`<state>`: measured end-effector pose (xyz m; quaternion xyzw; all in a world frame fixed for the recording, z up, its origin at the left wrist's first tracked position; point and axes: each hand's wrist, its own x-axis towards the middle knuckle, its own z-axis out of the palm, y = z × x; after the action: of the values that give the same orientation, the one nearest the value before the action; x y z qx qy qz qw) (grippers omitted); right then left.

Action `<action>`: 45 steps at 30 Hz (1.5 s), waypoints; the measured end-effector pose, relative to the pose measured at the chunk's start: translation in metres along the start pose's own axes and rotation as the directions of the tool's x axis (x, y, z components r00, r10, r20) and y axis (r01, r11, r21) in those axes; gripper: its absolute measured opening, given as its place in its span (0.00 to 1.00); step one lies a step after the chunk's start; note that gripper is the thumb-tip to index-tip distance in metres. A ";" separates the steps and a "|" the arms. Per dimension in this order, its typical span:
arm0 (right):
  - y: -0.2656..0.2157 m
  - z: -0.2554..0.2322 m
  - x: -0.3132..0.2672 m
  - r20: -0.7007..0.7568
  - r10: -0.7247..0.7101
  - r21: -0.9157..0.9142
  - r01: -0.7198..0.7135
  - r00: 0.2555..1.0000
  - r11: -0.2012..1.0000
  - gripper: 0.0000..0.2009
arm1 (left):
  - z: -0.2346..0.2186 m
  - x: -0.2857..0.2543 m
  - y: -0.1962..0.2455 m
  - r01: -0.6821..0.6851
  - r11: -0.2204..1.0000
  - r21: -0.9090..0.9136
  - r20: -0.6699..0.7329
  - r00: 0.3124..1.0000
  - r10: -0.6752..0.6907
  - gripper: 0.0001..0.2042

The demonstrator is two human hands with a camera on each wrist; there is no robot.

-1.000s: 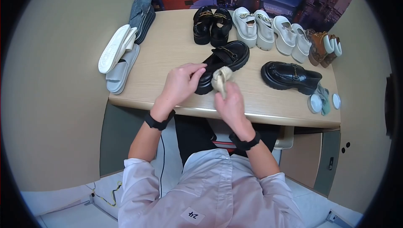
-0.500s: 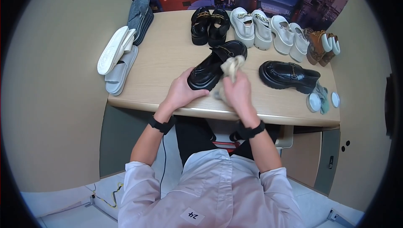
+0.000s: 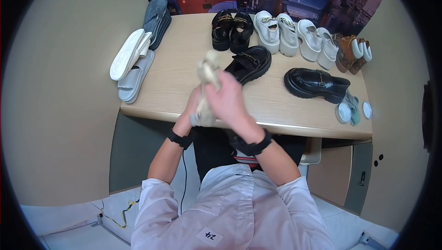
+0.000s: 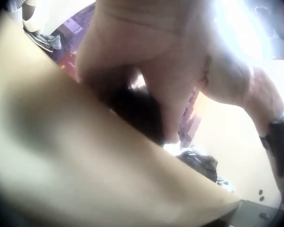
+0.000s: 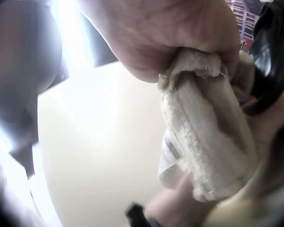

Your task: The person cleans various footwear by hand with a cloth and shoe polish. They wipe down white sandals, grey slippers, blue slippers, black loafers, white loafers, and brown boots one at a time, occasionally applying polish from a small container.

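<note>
A black loafer (image 3: 255, 63) with a metal bit across its strap lies on the table, its near end hidden behind my hands. My left hand (image 3: 189, 107) grips that near end; in the left wrist view the dark shoe (image 4: 137, 111) shows between thumb and fingers. My right hand (image 3: 229, 100) holds a bunched cream cloth (image 3: 209, 68) over the left hand and the shoe's near end, blurred by motion. In the right wrist view a fold of the cloth (image 5: 203, 127) hangs down from my curled fingers.
The other black loafer (image 3: 317, 84) lies to the right, beside a green cloth (image 3: 353, 107) and a small round tin (image 3: 343, 113). Along the back stand black shoes (image 3: 231, 31), white shoes (image 3: 276, 31) and brown boots (image 3: 347, 52). Slippers (image 3: 131, 61) line the left edge.
My right hand has swept the cloth from the loafer's right side leftward across its near end. The left hand has shifted its hold around that end, and the shoe has turned slightly.
</note>
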<state>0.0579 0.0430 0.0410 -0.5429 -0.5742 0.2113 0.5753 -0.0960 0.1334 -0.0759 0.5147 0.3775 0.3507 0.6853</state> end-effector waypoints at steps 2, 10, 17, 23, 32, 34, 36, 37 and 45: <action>0.007 -0.028 0.026 -0.061 0.047 0.169 -0.036 0.997 0.985 0.20 | 0.032 -0.029 0.063 -0.192 0.821 0.538 0.054 0.980 0.194 0.39; 0.015 -0.179 0.068 -0.115 0.035 -0.431 -0.082 0.993 0.899 0.21 | -0.007 -0.042 0.112 -0.188 0.733 0.654 0.231 0.972 0.043 0.46; 0.053 -0.155 0.060 0.188 0.108 -0.491 -0.002 0.976 0.871 0.21 | -0.026 -0.027 0.112 -0.202 0.615 0.762 0.137 0.979 0.152 0.45; 0.026 -0.165 0.024 0.166 0.232 -0.483 -0.126 0.958 0.866 0.20 | 0.013 -0.034 0.103 0.044 0.602 0.797 -0.181 0.969 0.168 0.33; -0.001 -0.173 -0.042 0.180 0.247 -0.343 -0.174 0.952 0.923 0.21 | 0.051 -0.034 0.058 -0.145 0.898 0.416 0.152 0.984 0.089 0.28; 0.000 -0.170 -0.053 0.165 0.222 -0.320 -0.161 0.961 0.934 0.22 | 0.059 -0.039 0.057 -0.138 0.877 0.461 0.196 0.979 0.052 0.29; 0.001 -0.169 -0.064 0.161 0.254 -0.261 -0.207 0.954 0.943 0.22 | 0.063 -0.040 0.061 -0.090 0.920 0.382 0.247 0.969 -0.008 0.31; 0.000 -0.167 -0.069 0.161 0.271 -0.231 -0.230 0.949 0.945 0.22 | 0.065 -0.041 0.063 -0.060 0.938 0.342 0.271 0.962 -0.037 0.32; 0.034 -0.170 -0.086 -0.143 0.122 -0.174 -0.146 0.982 0.974 0.22 | 0.084 -0.085 0.066 -0.244 0.574 0.782 0.206 0.970 0.131 0.56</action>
<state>0.2008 -0.0860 0.0169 -0.6440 -0.5140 0.1598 0.5437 -0.0682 0.0371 0.0174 0.8254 0.3941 0.1807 0.3616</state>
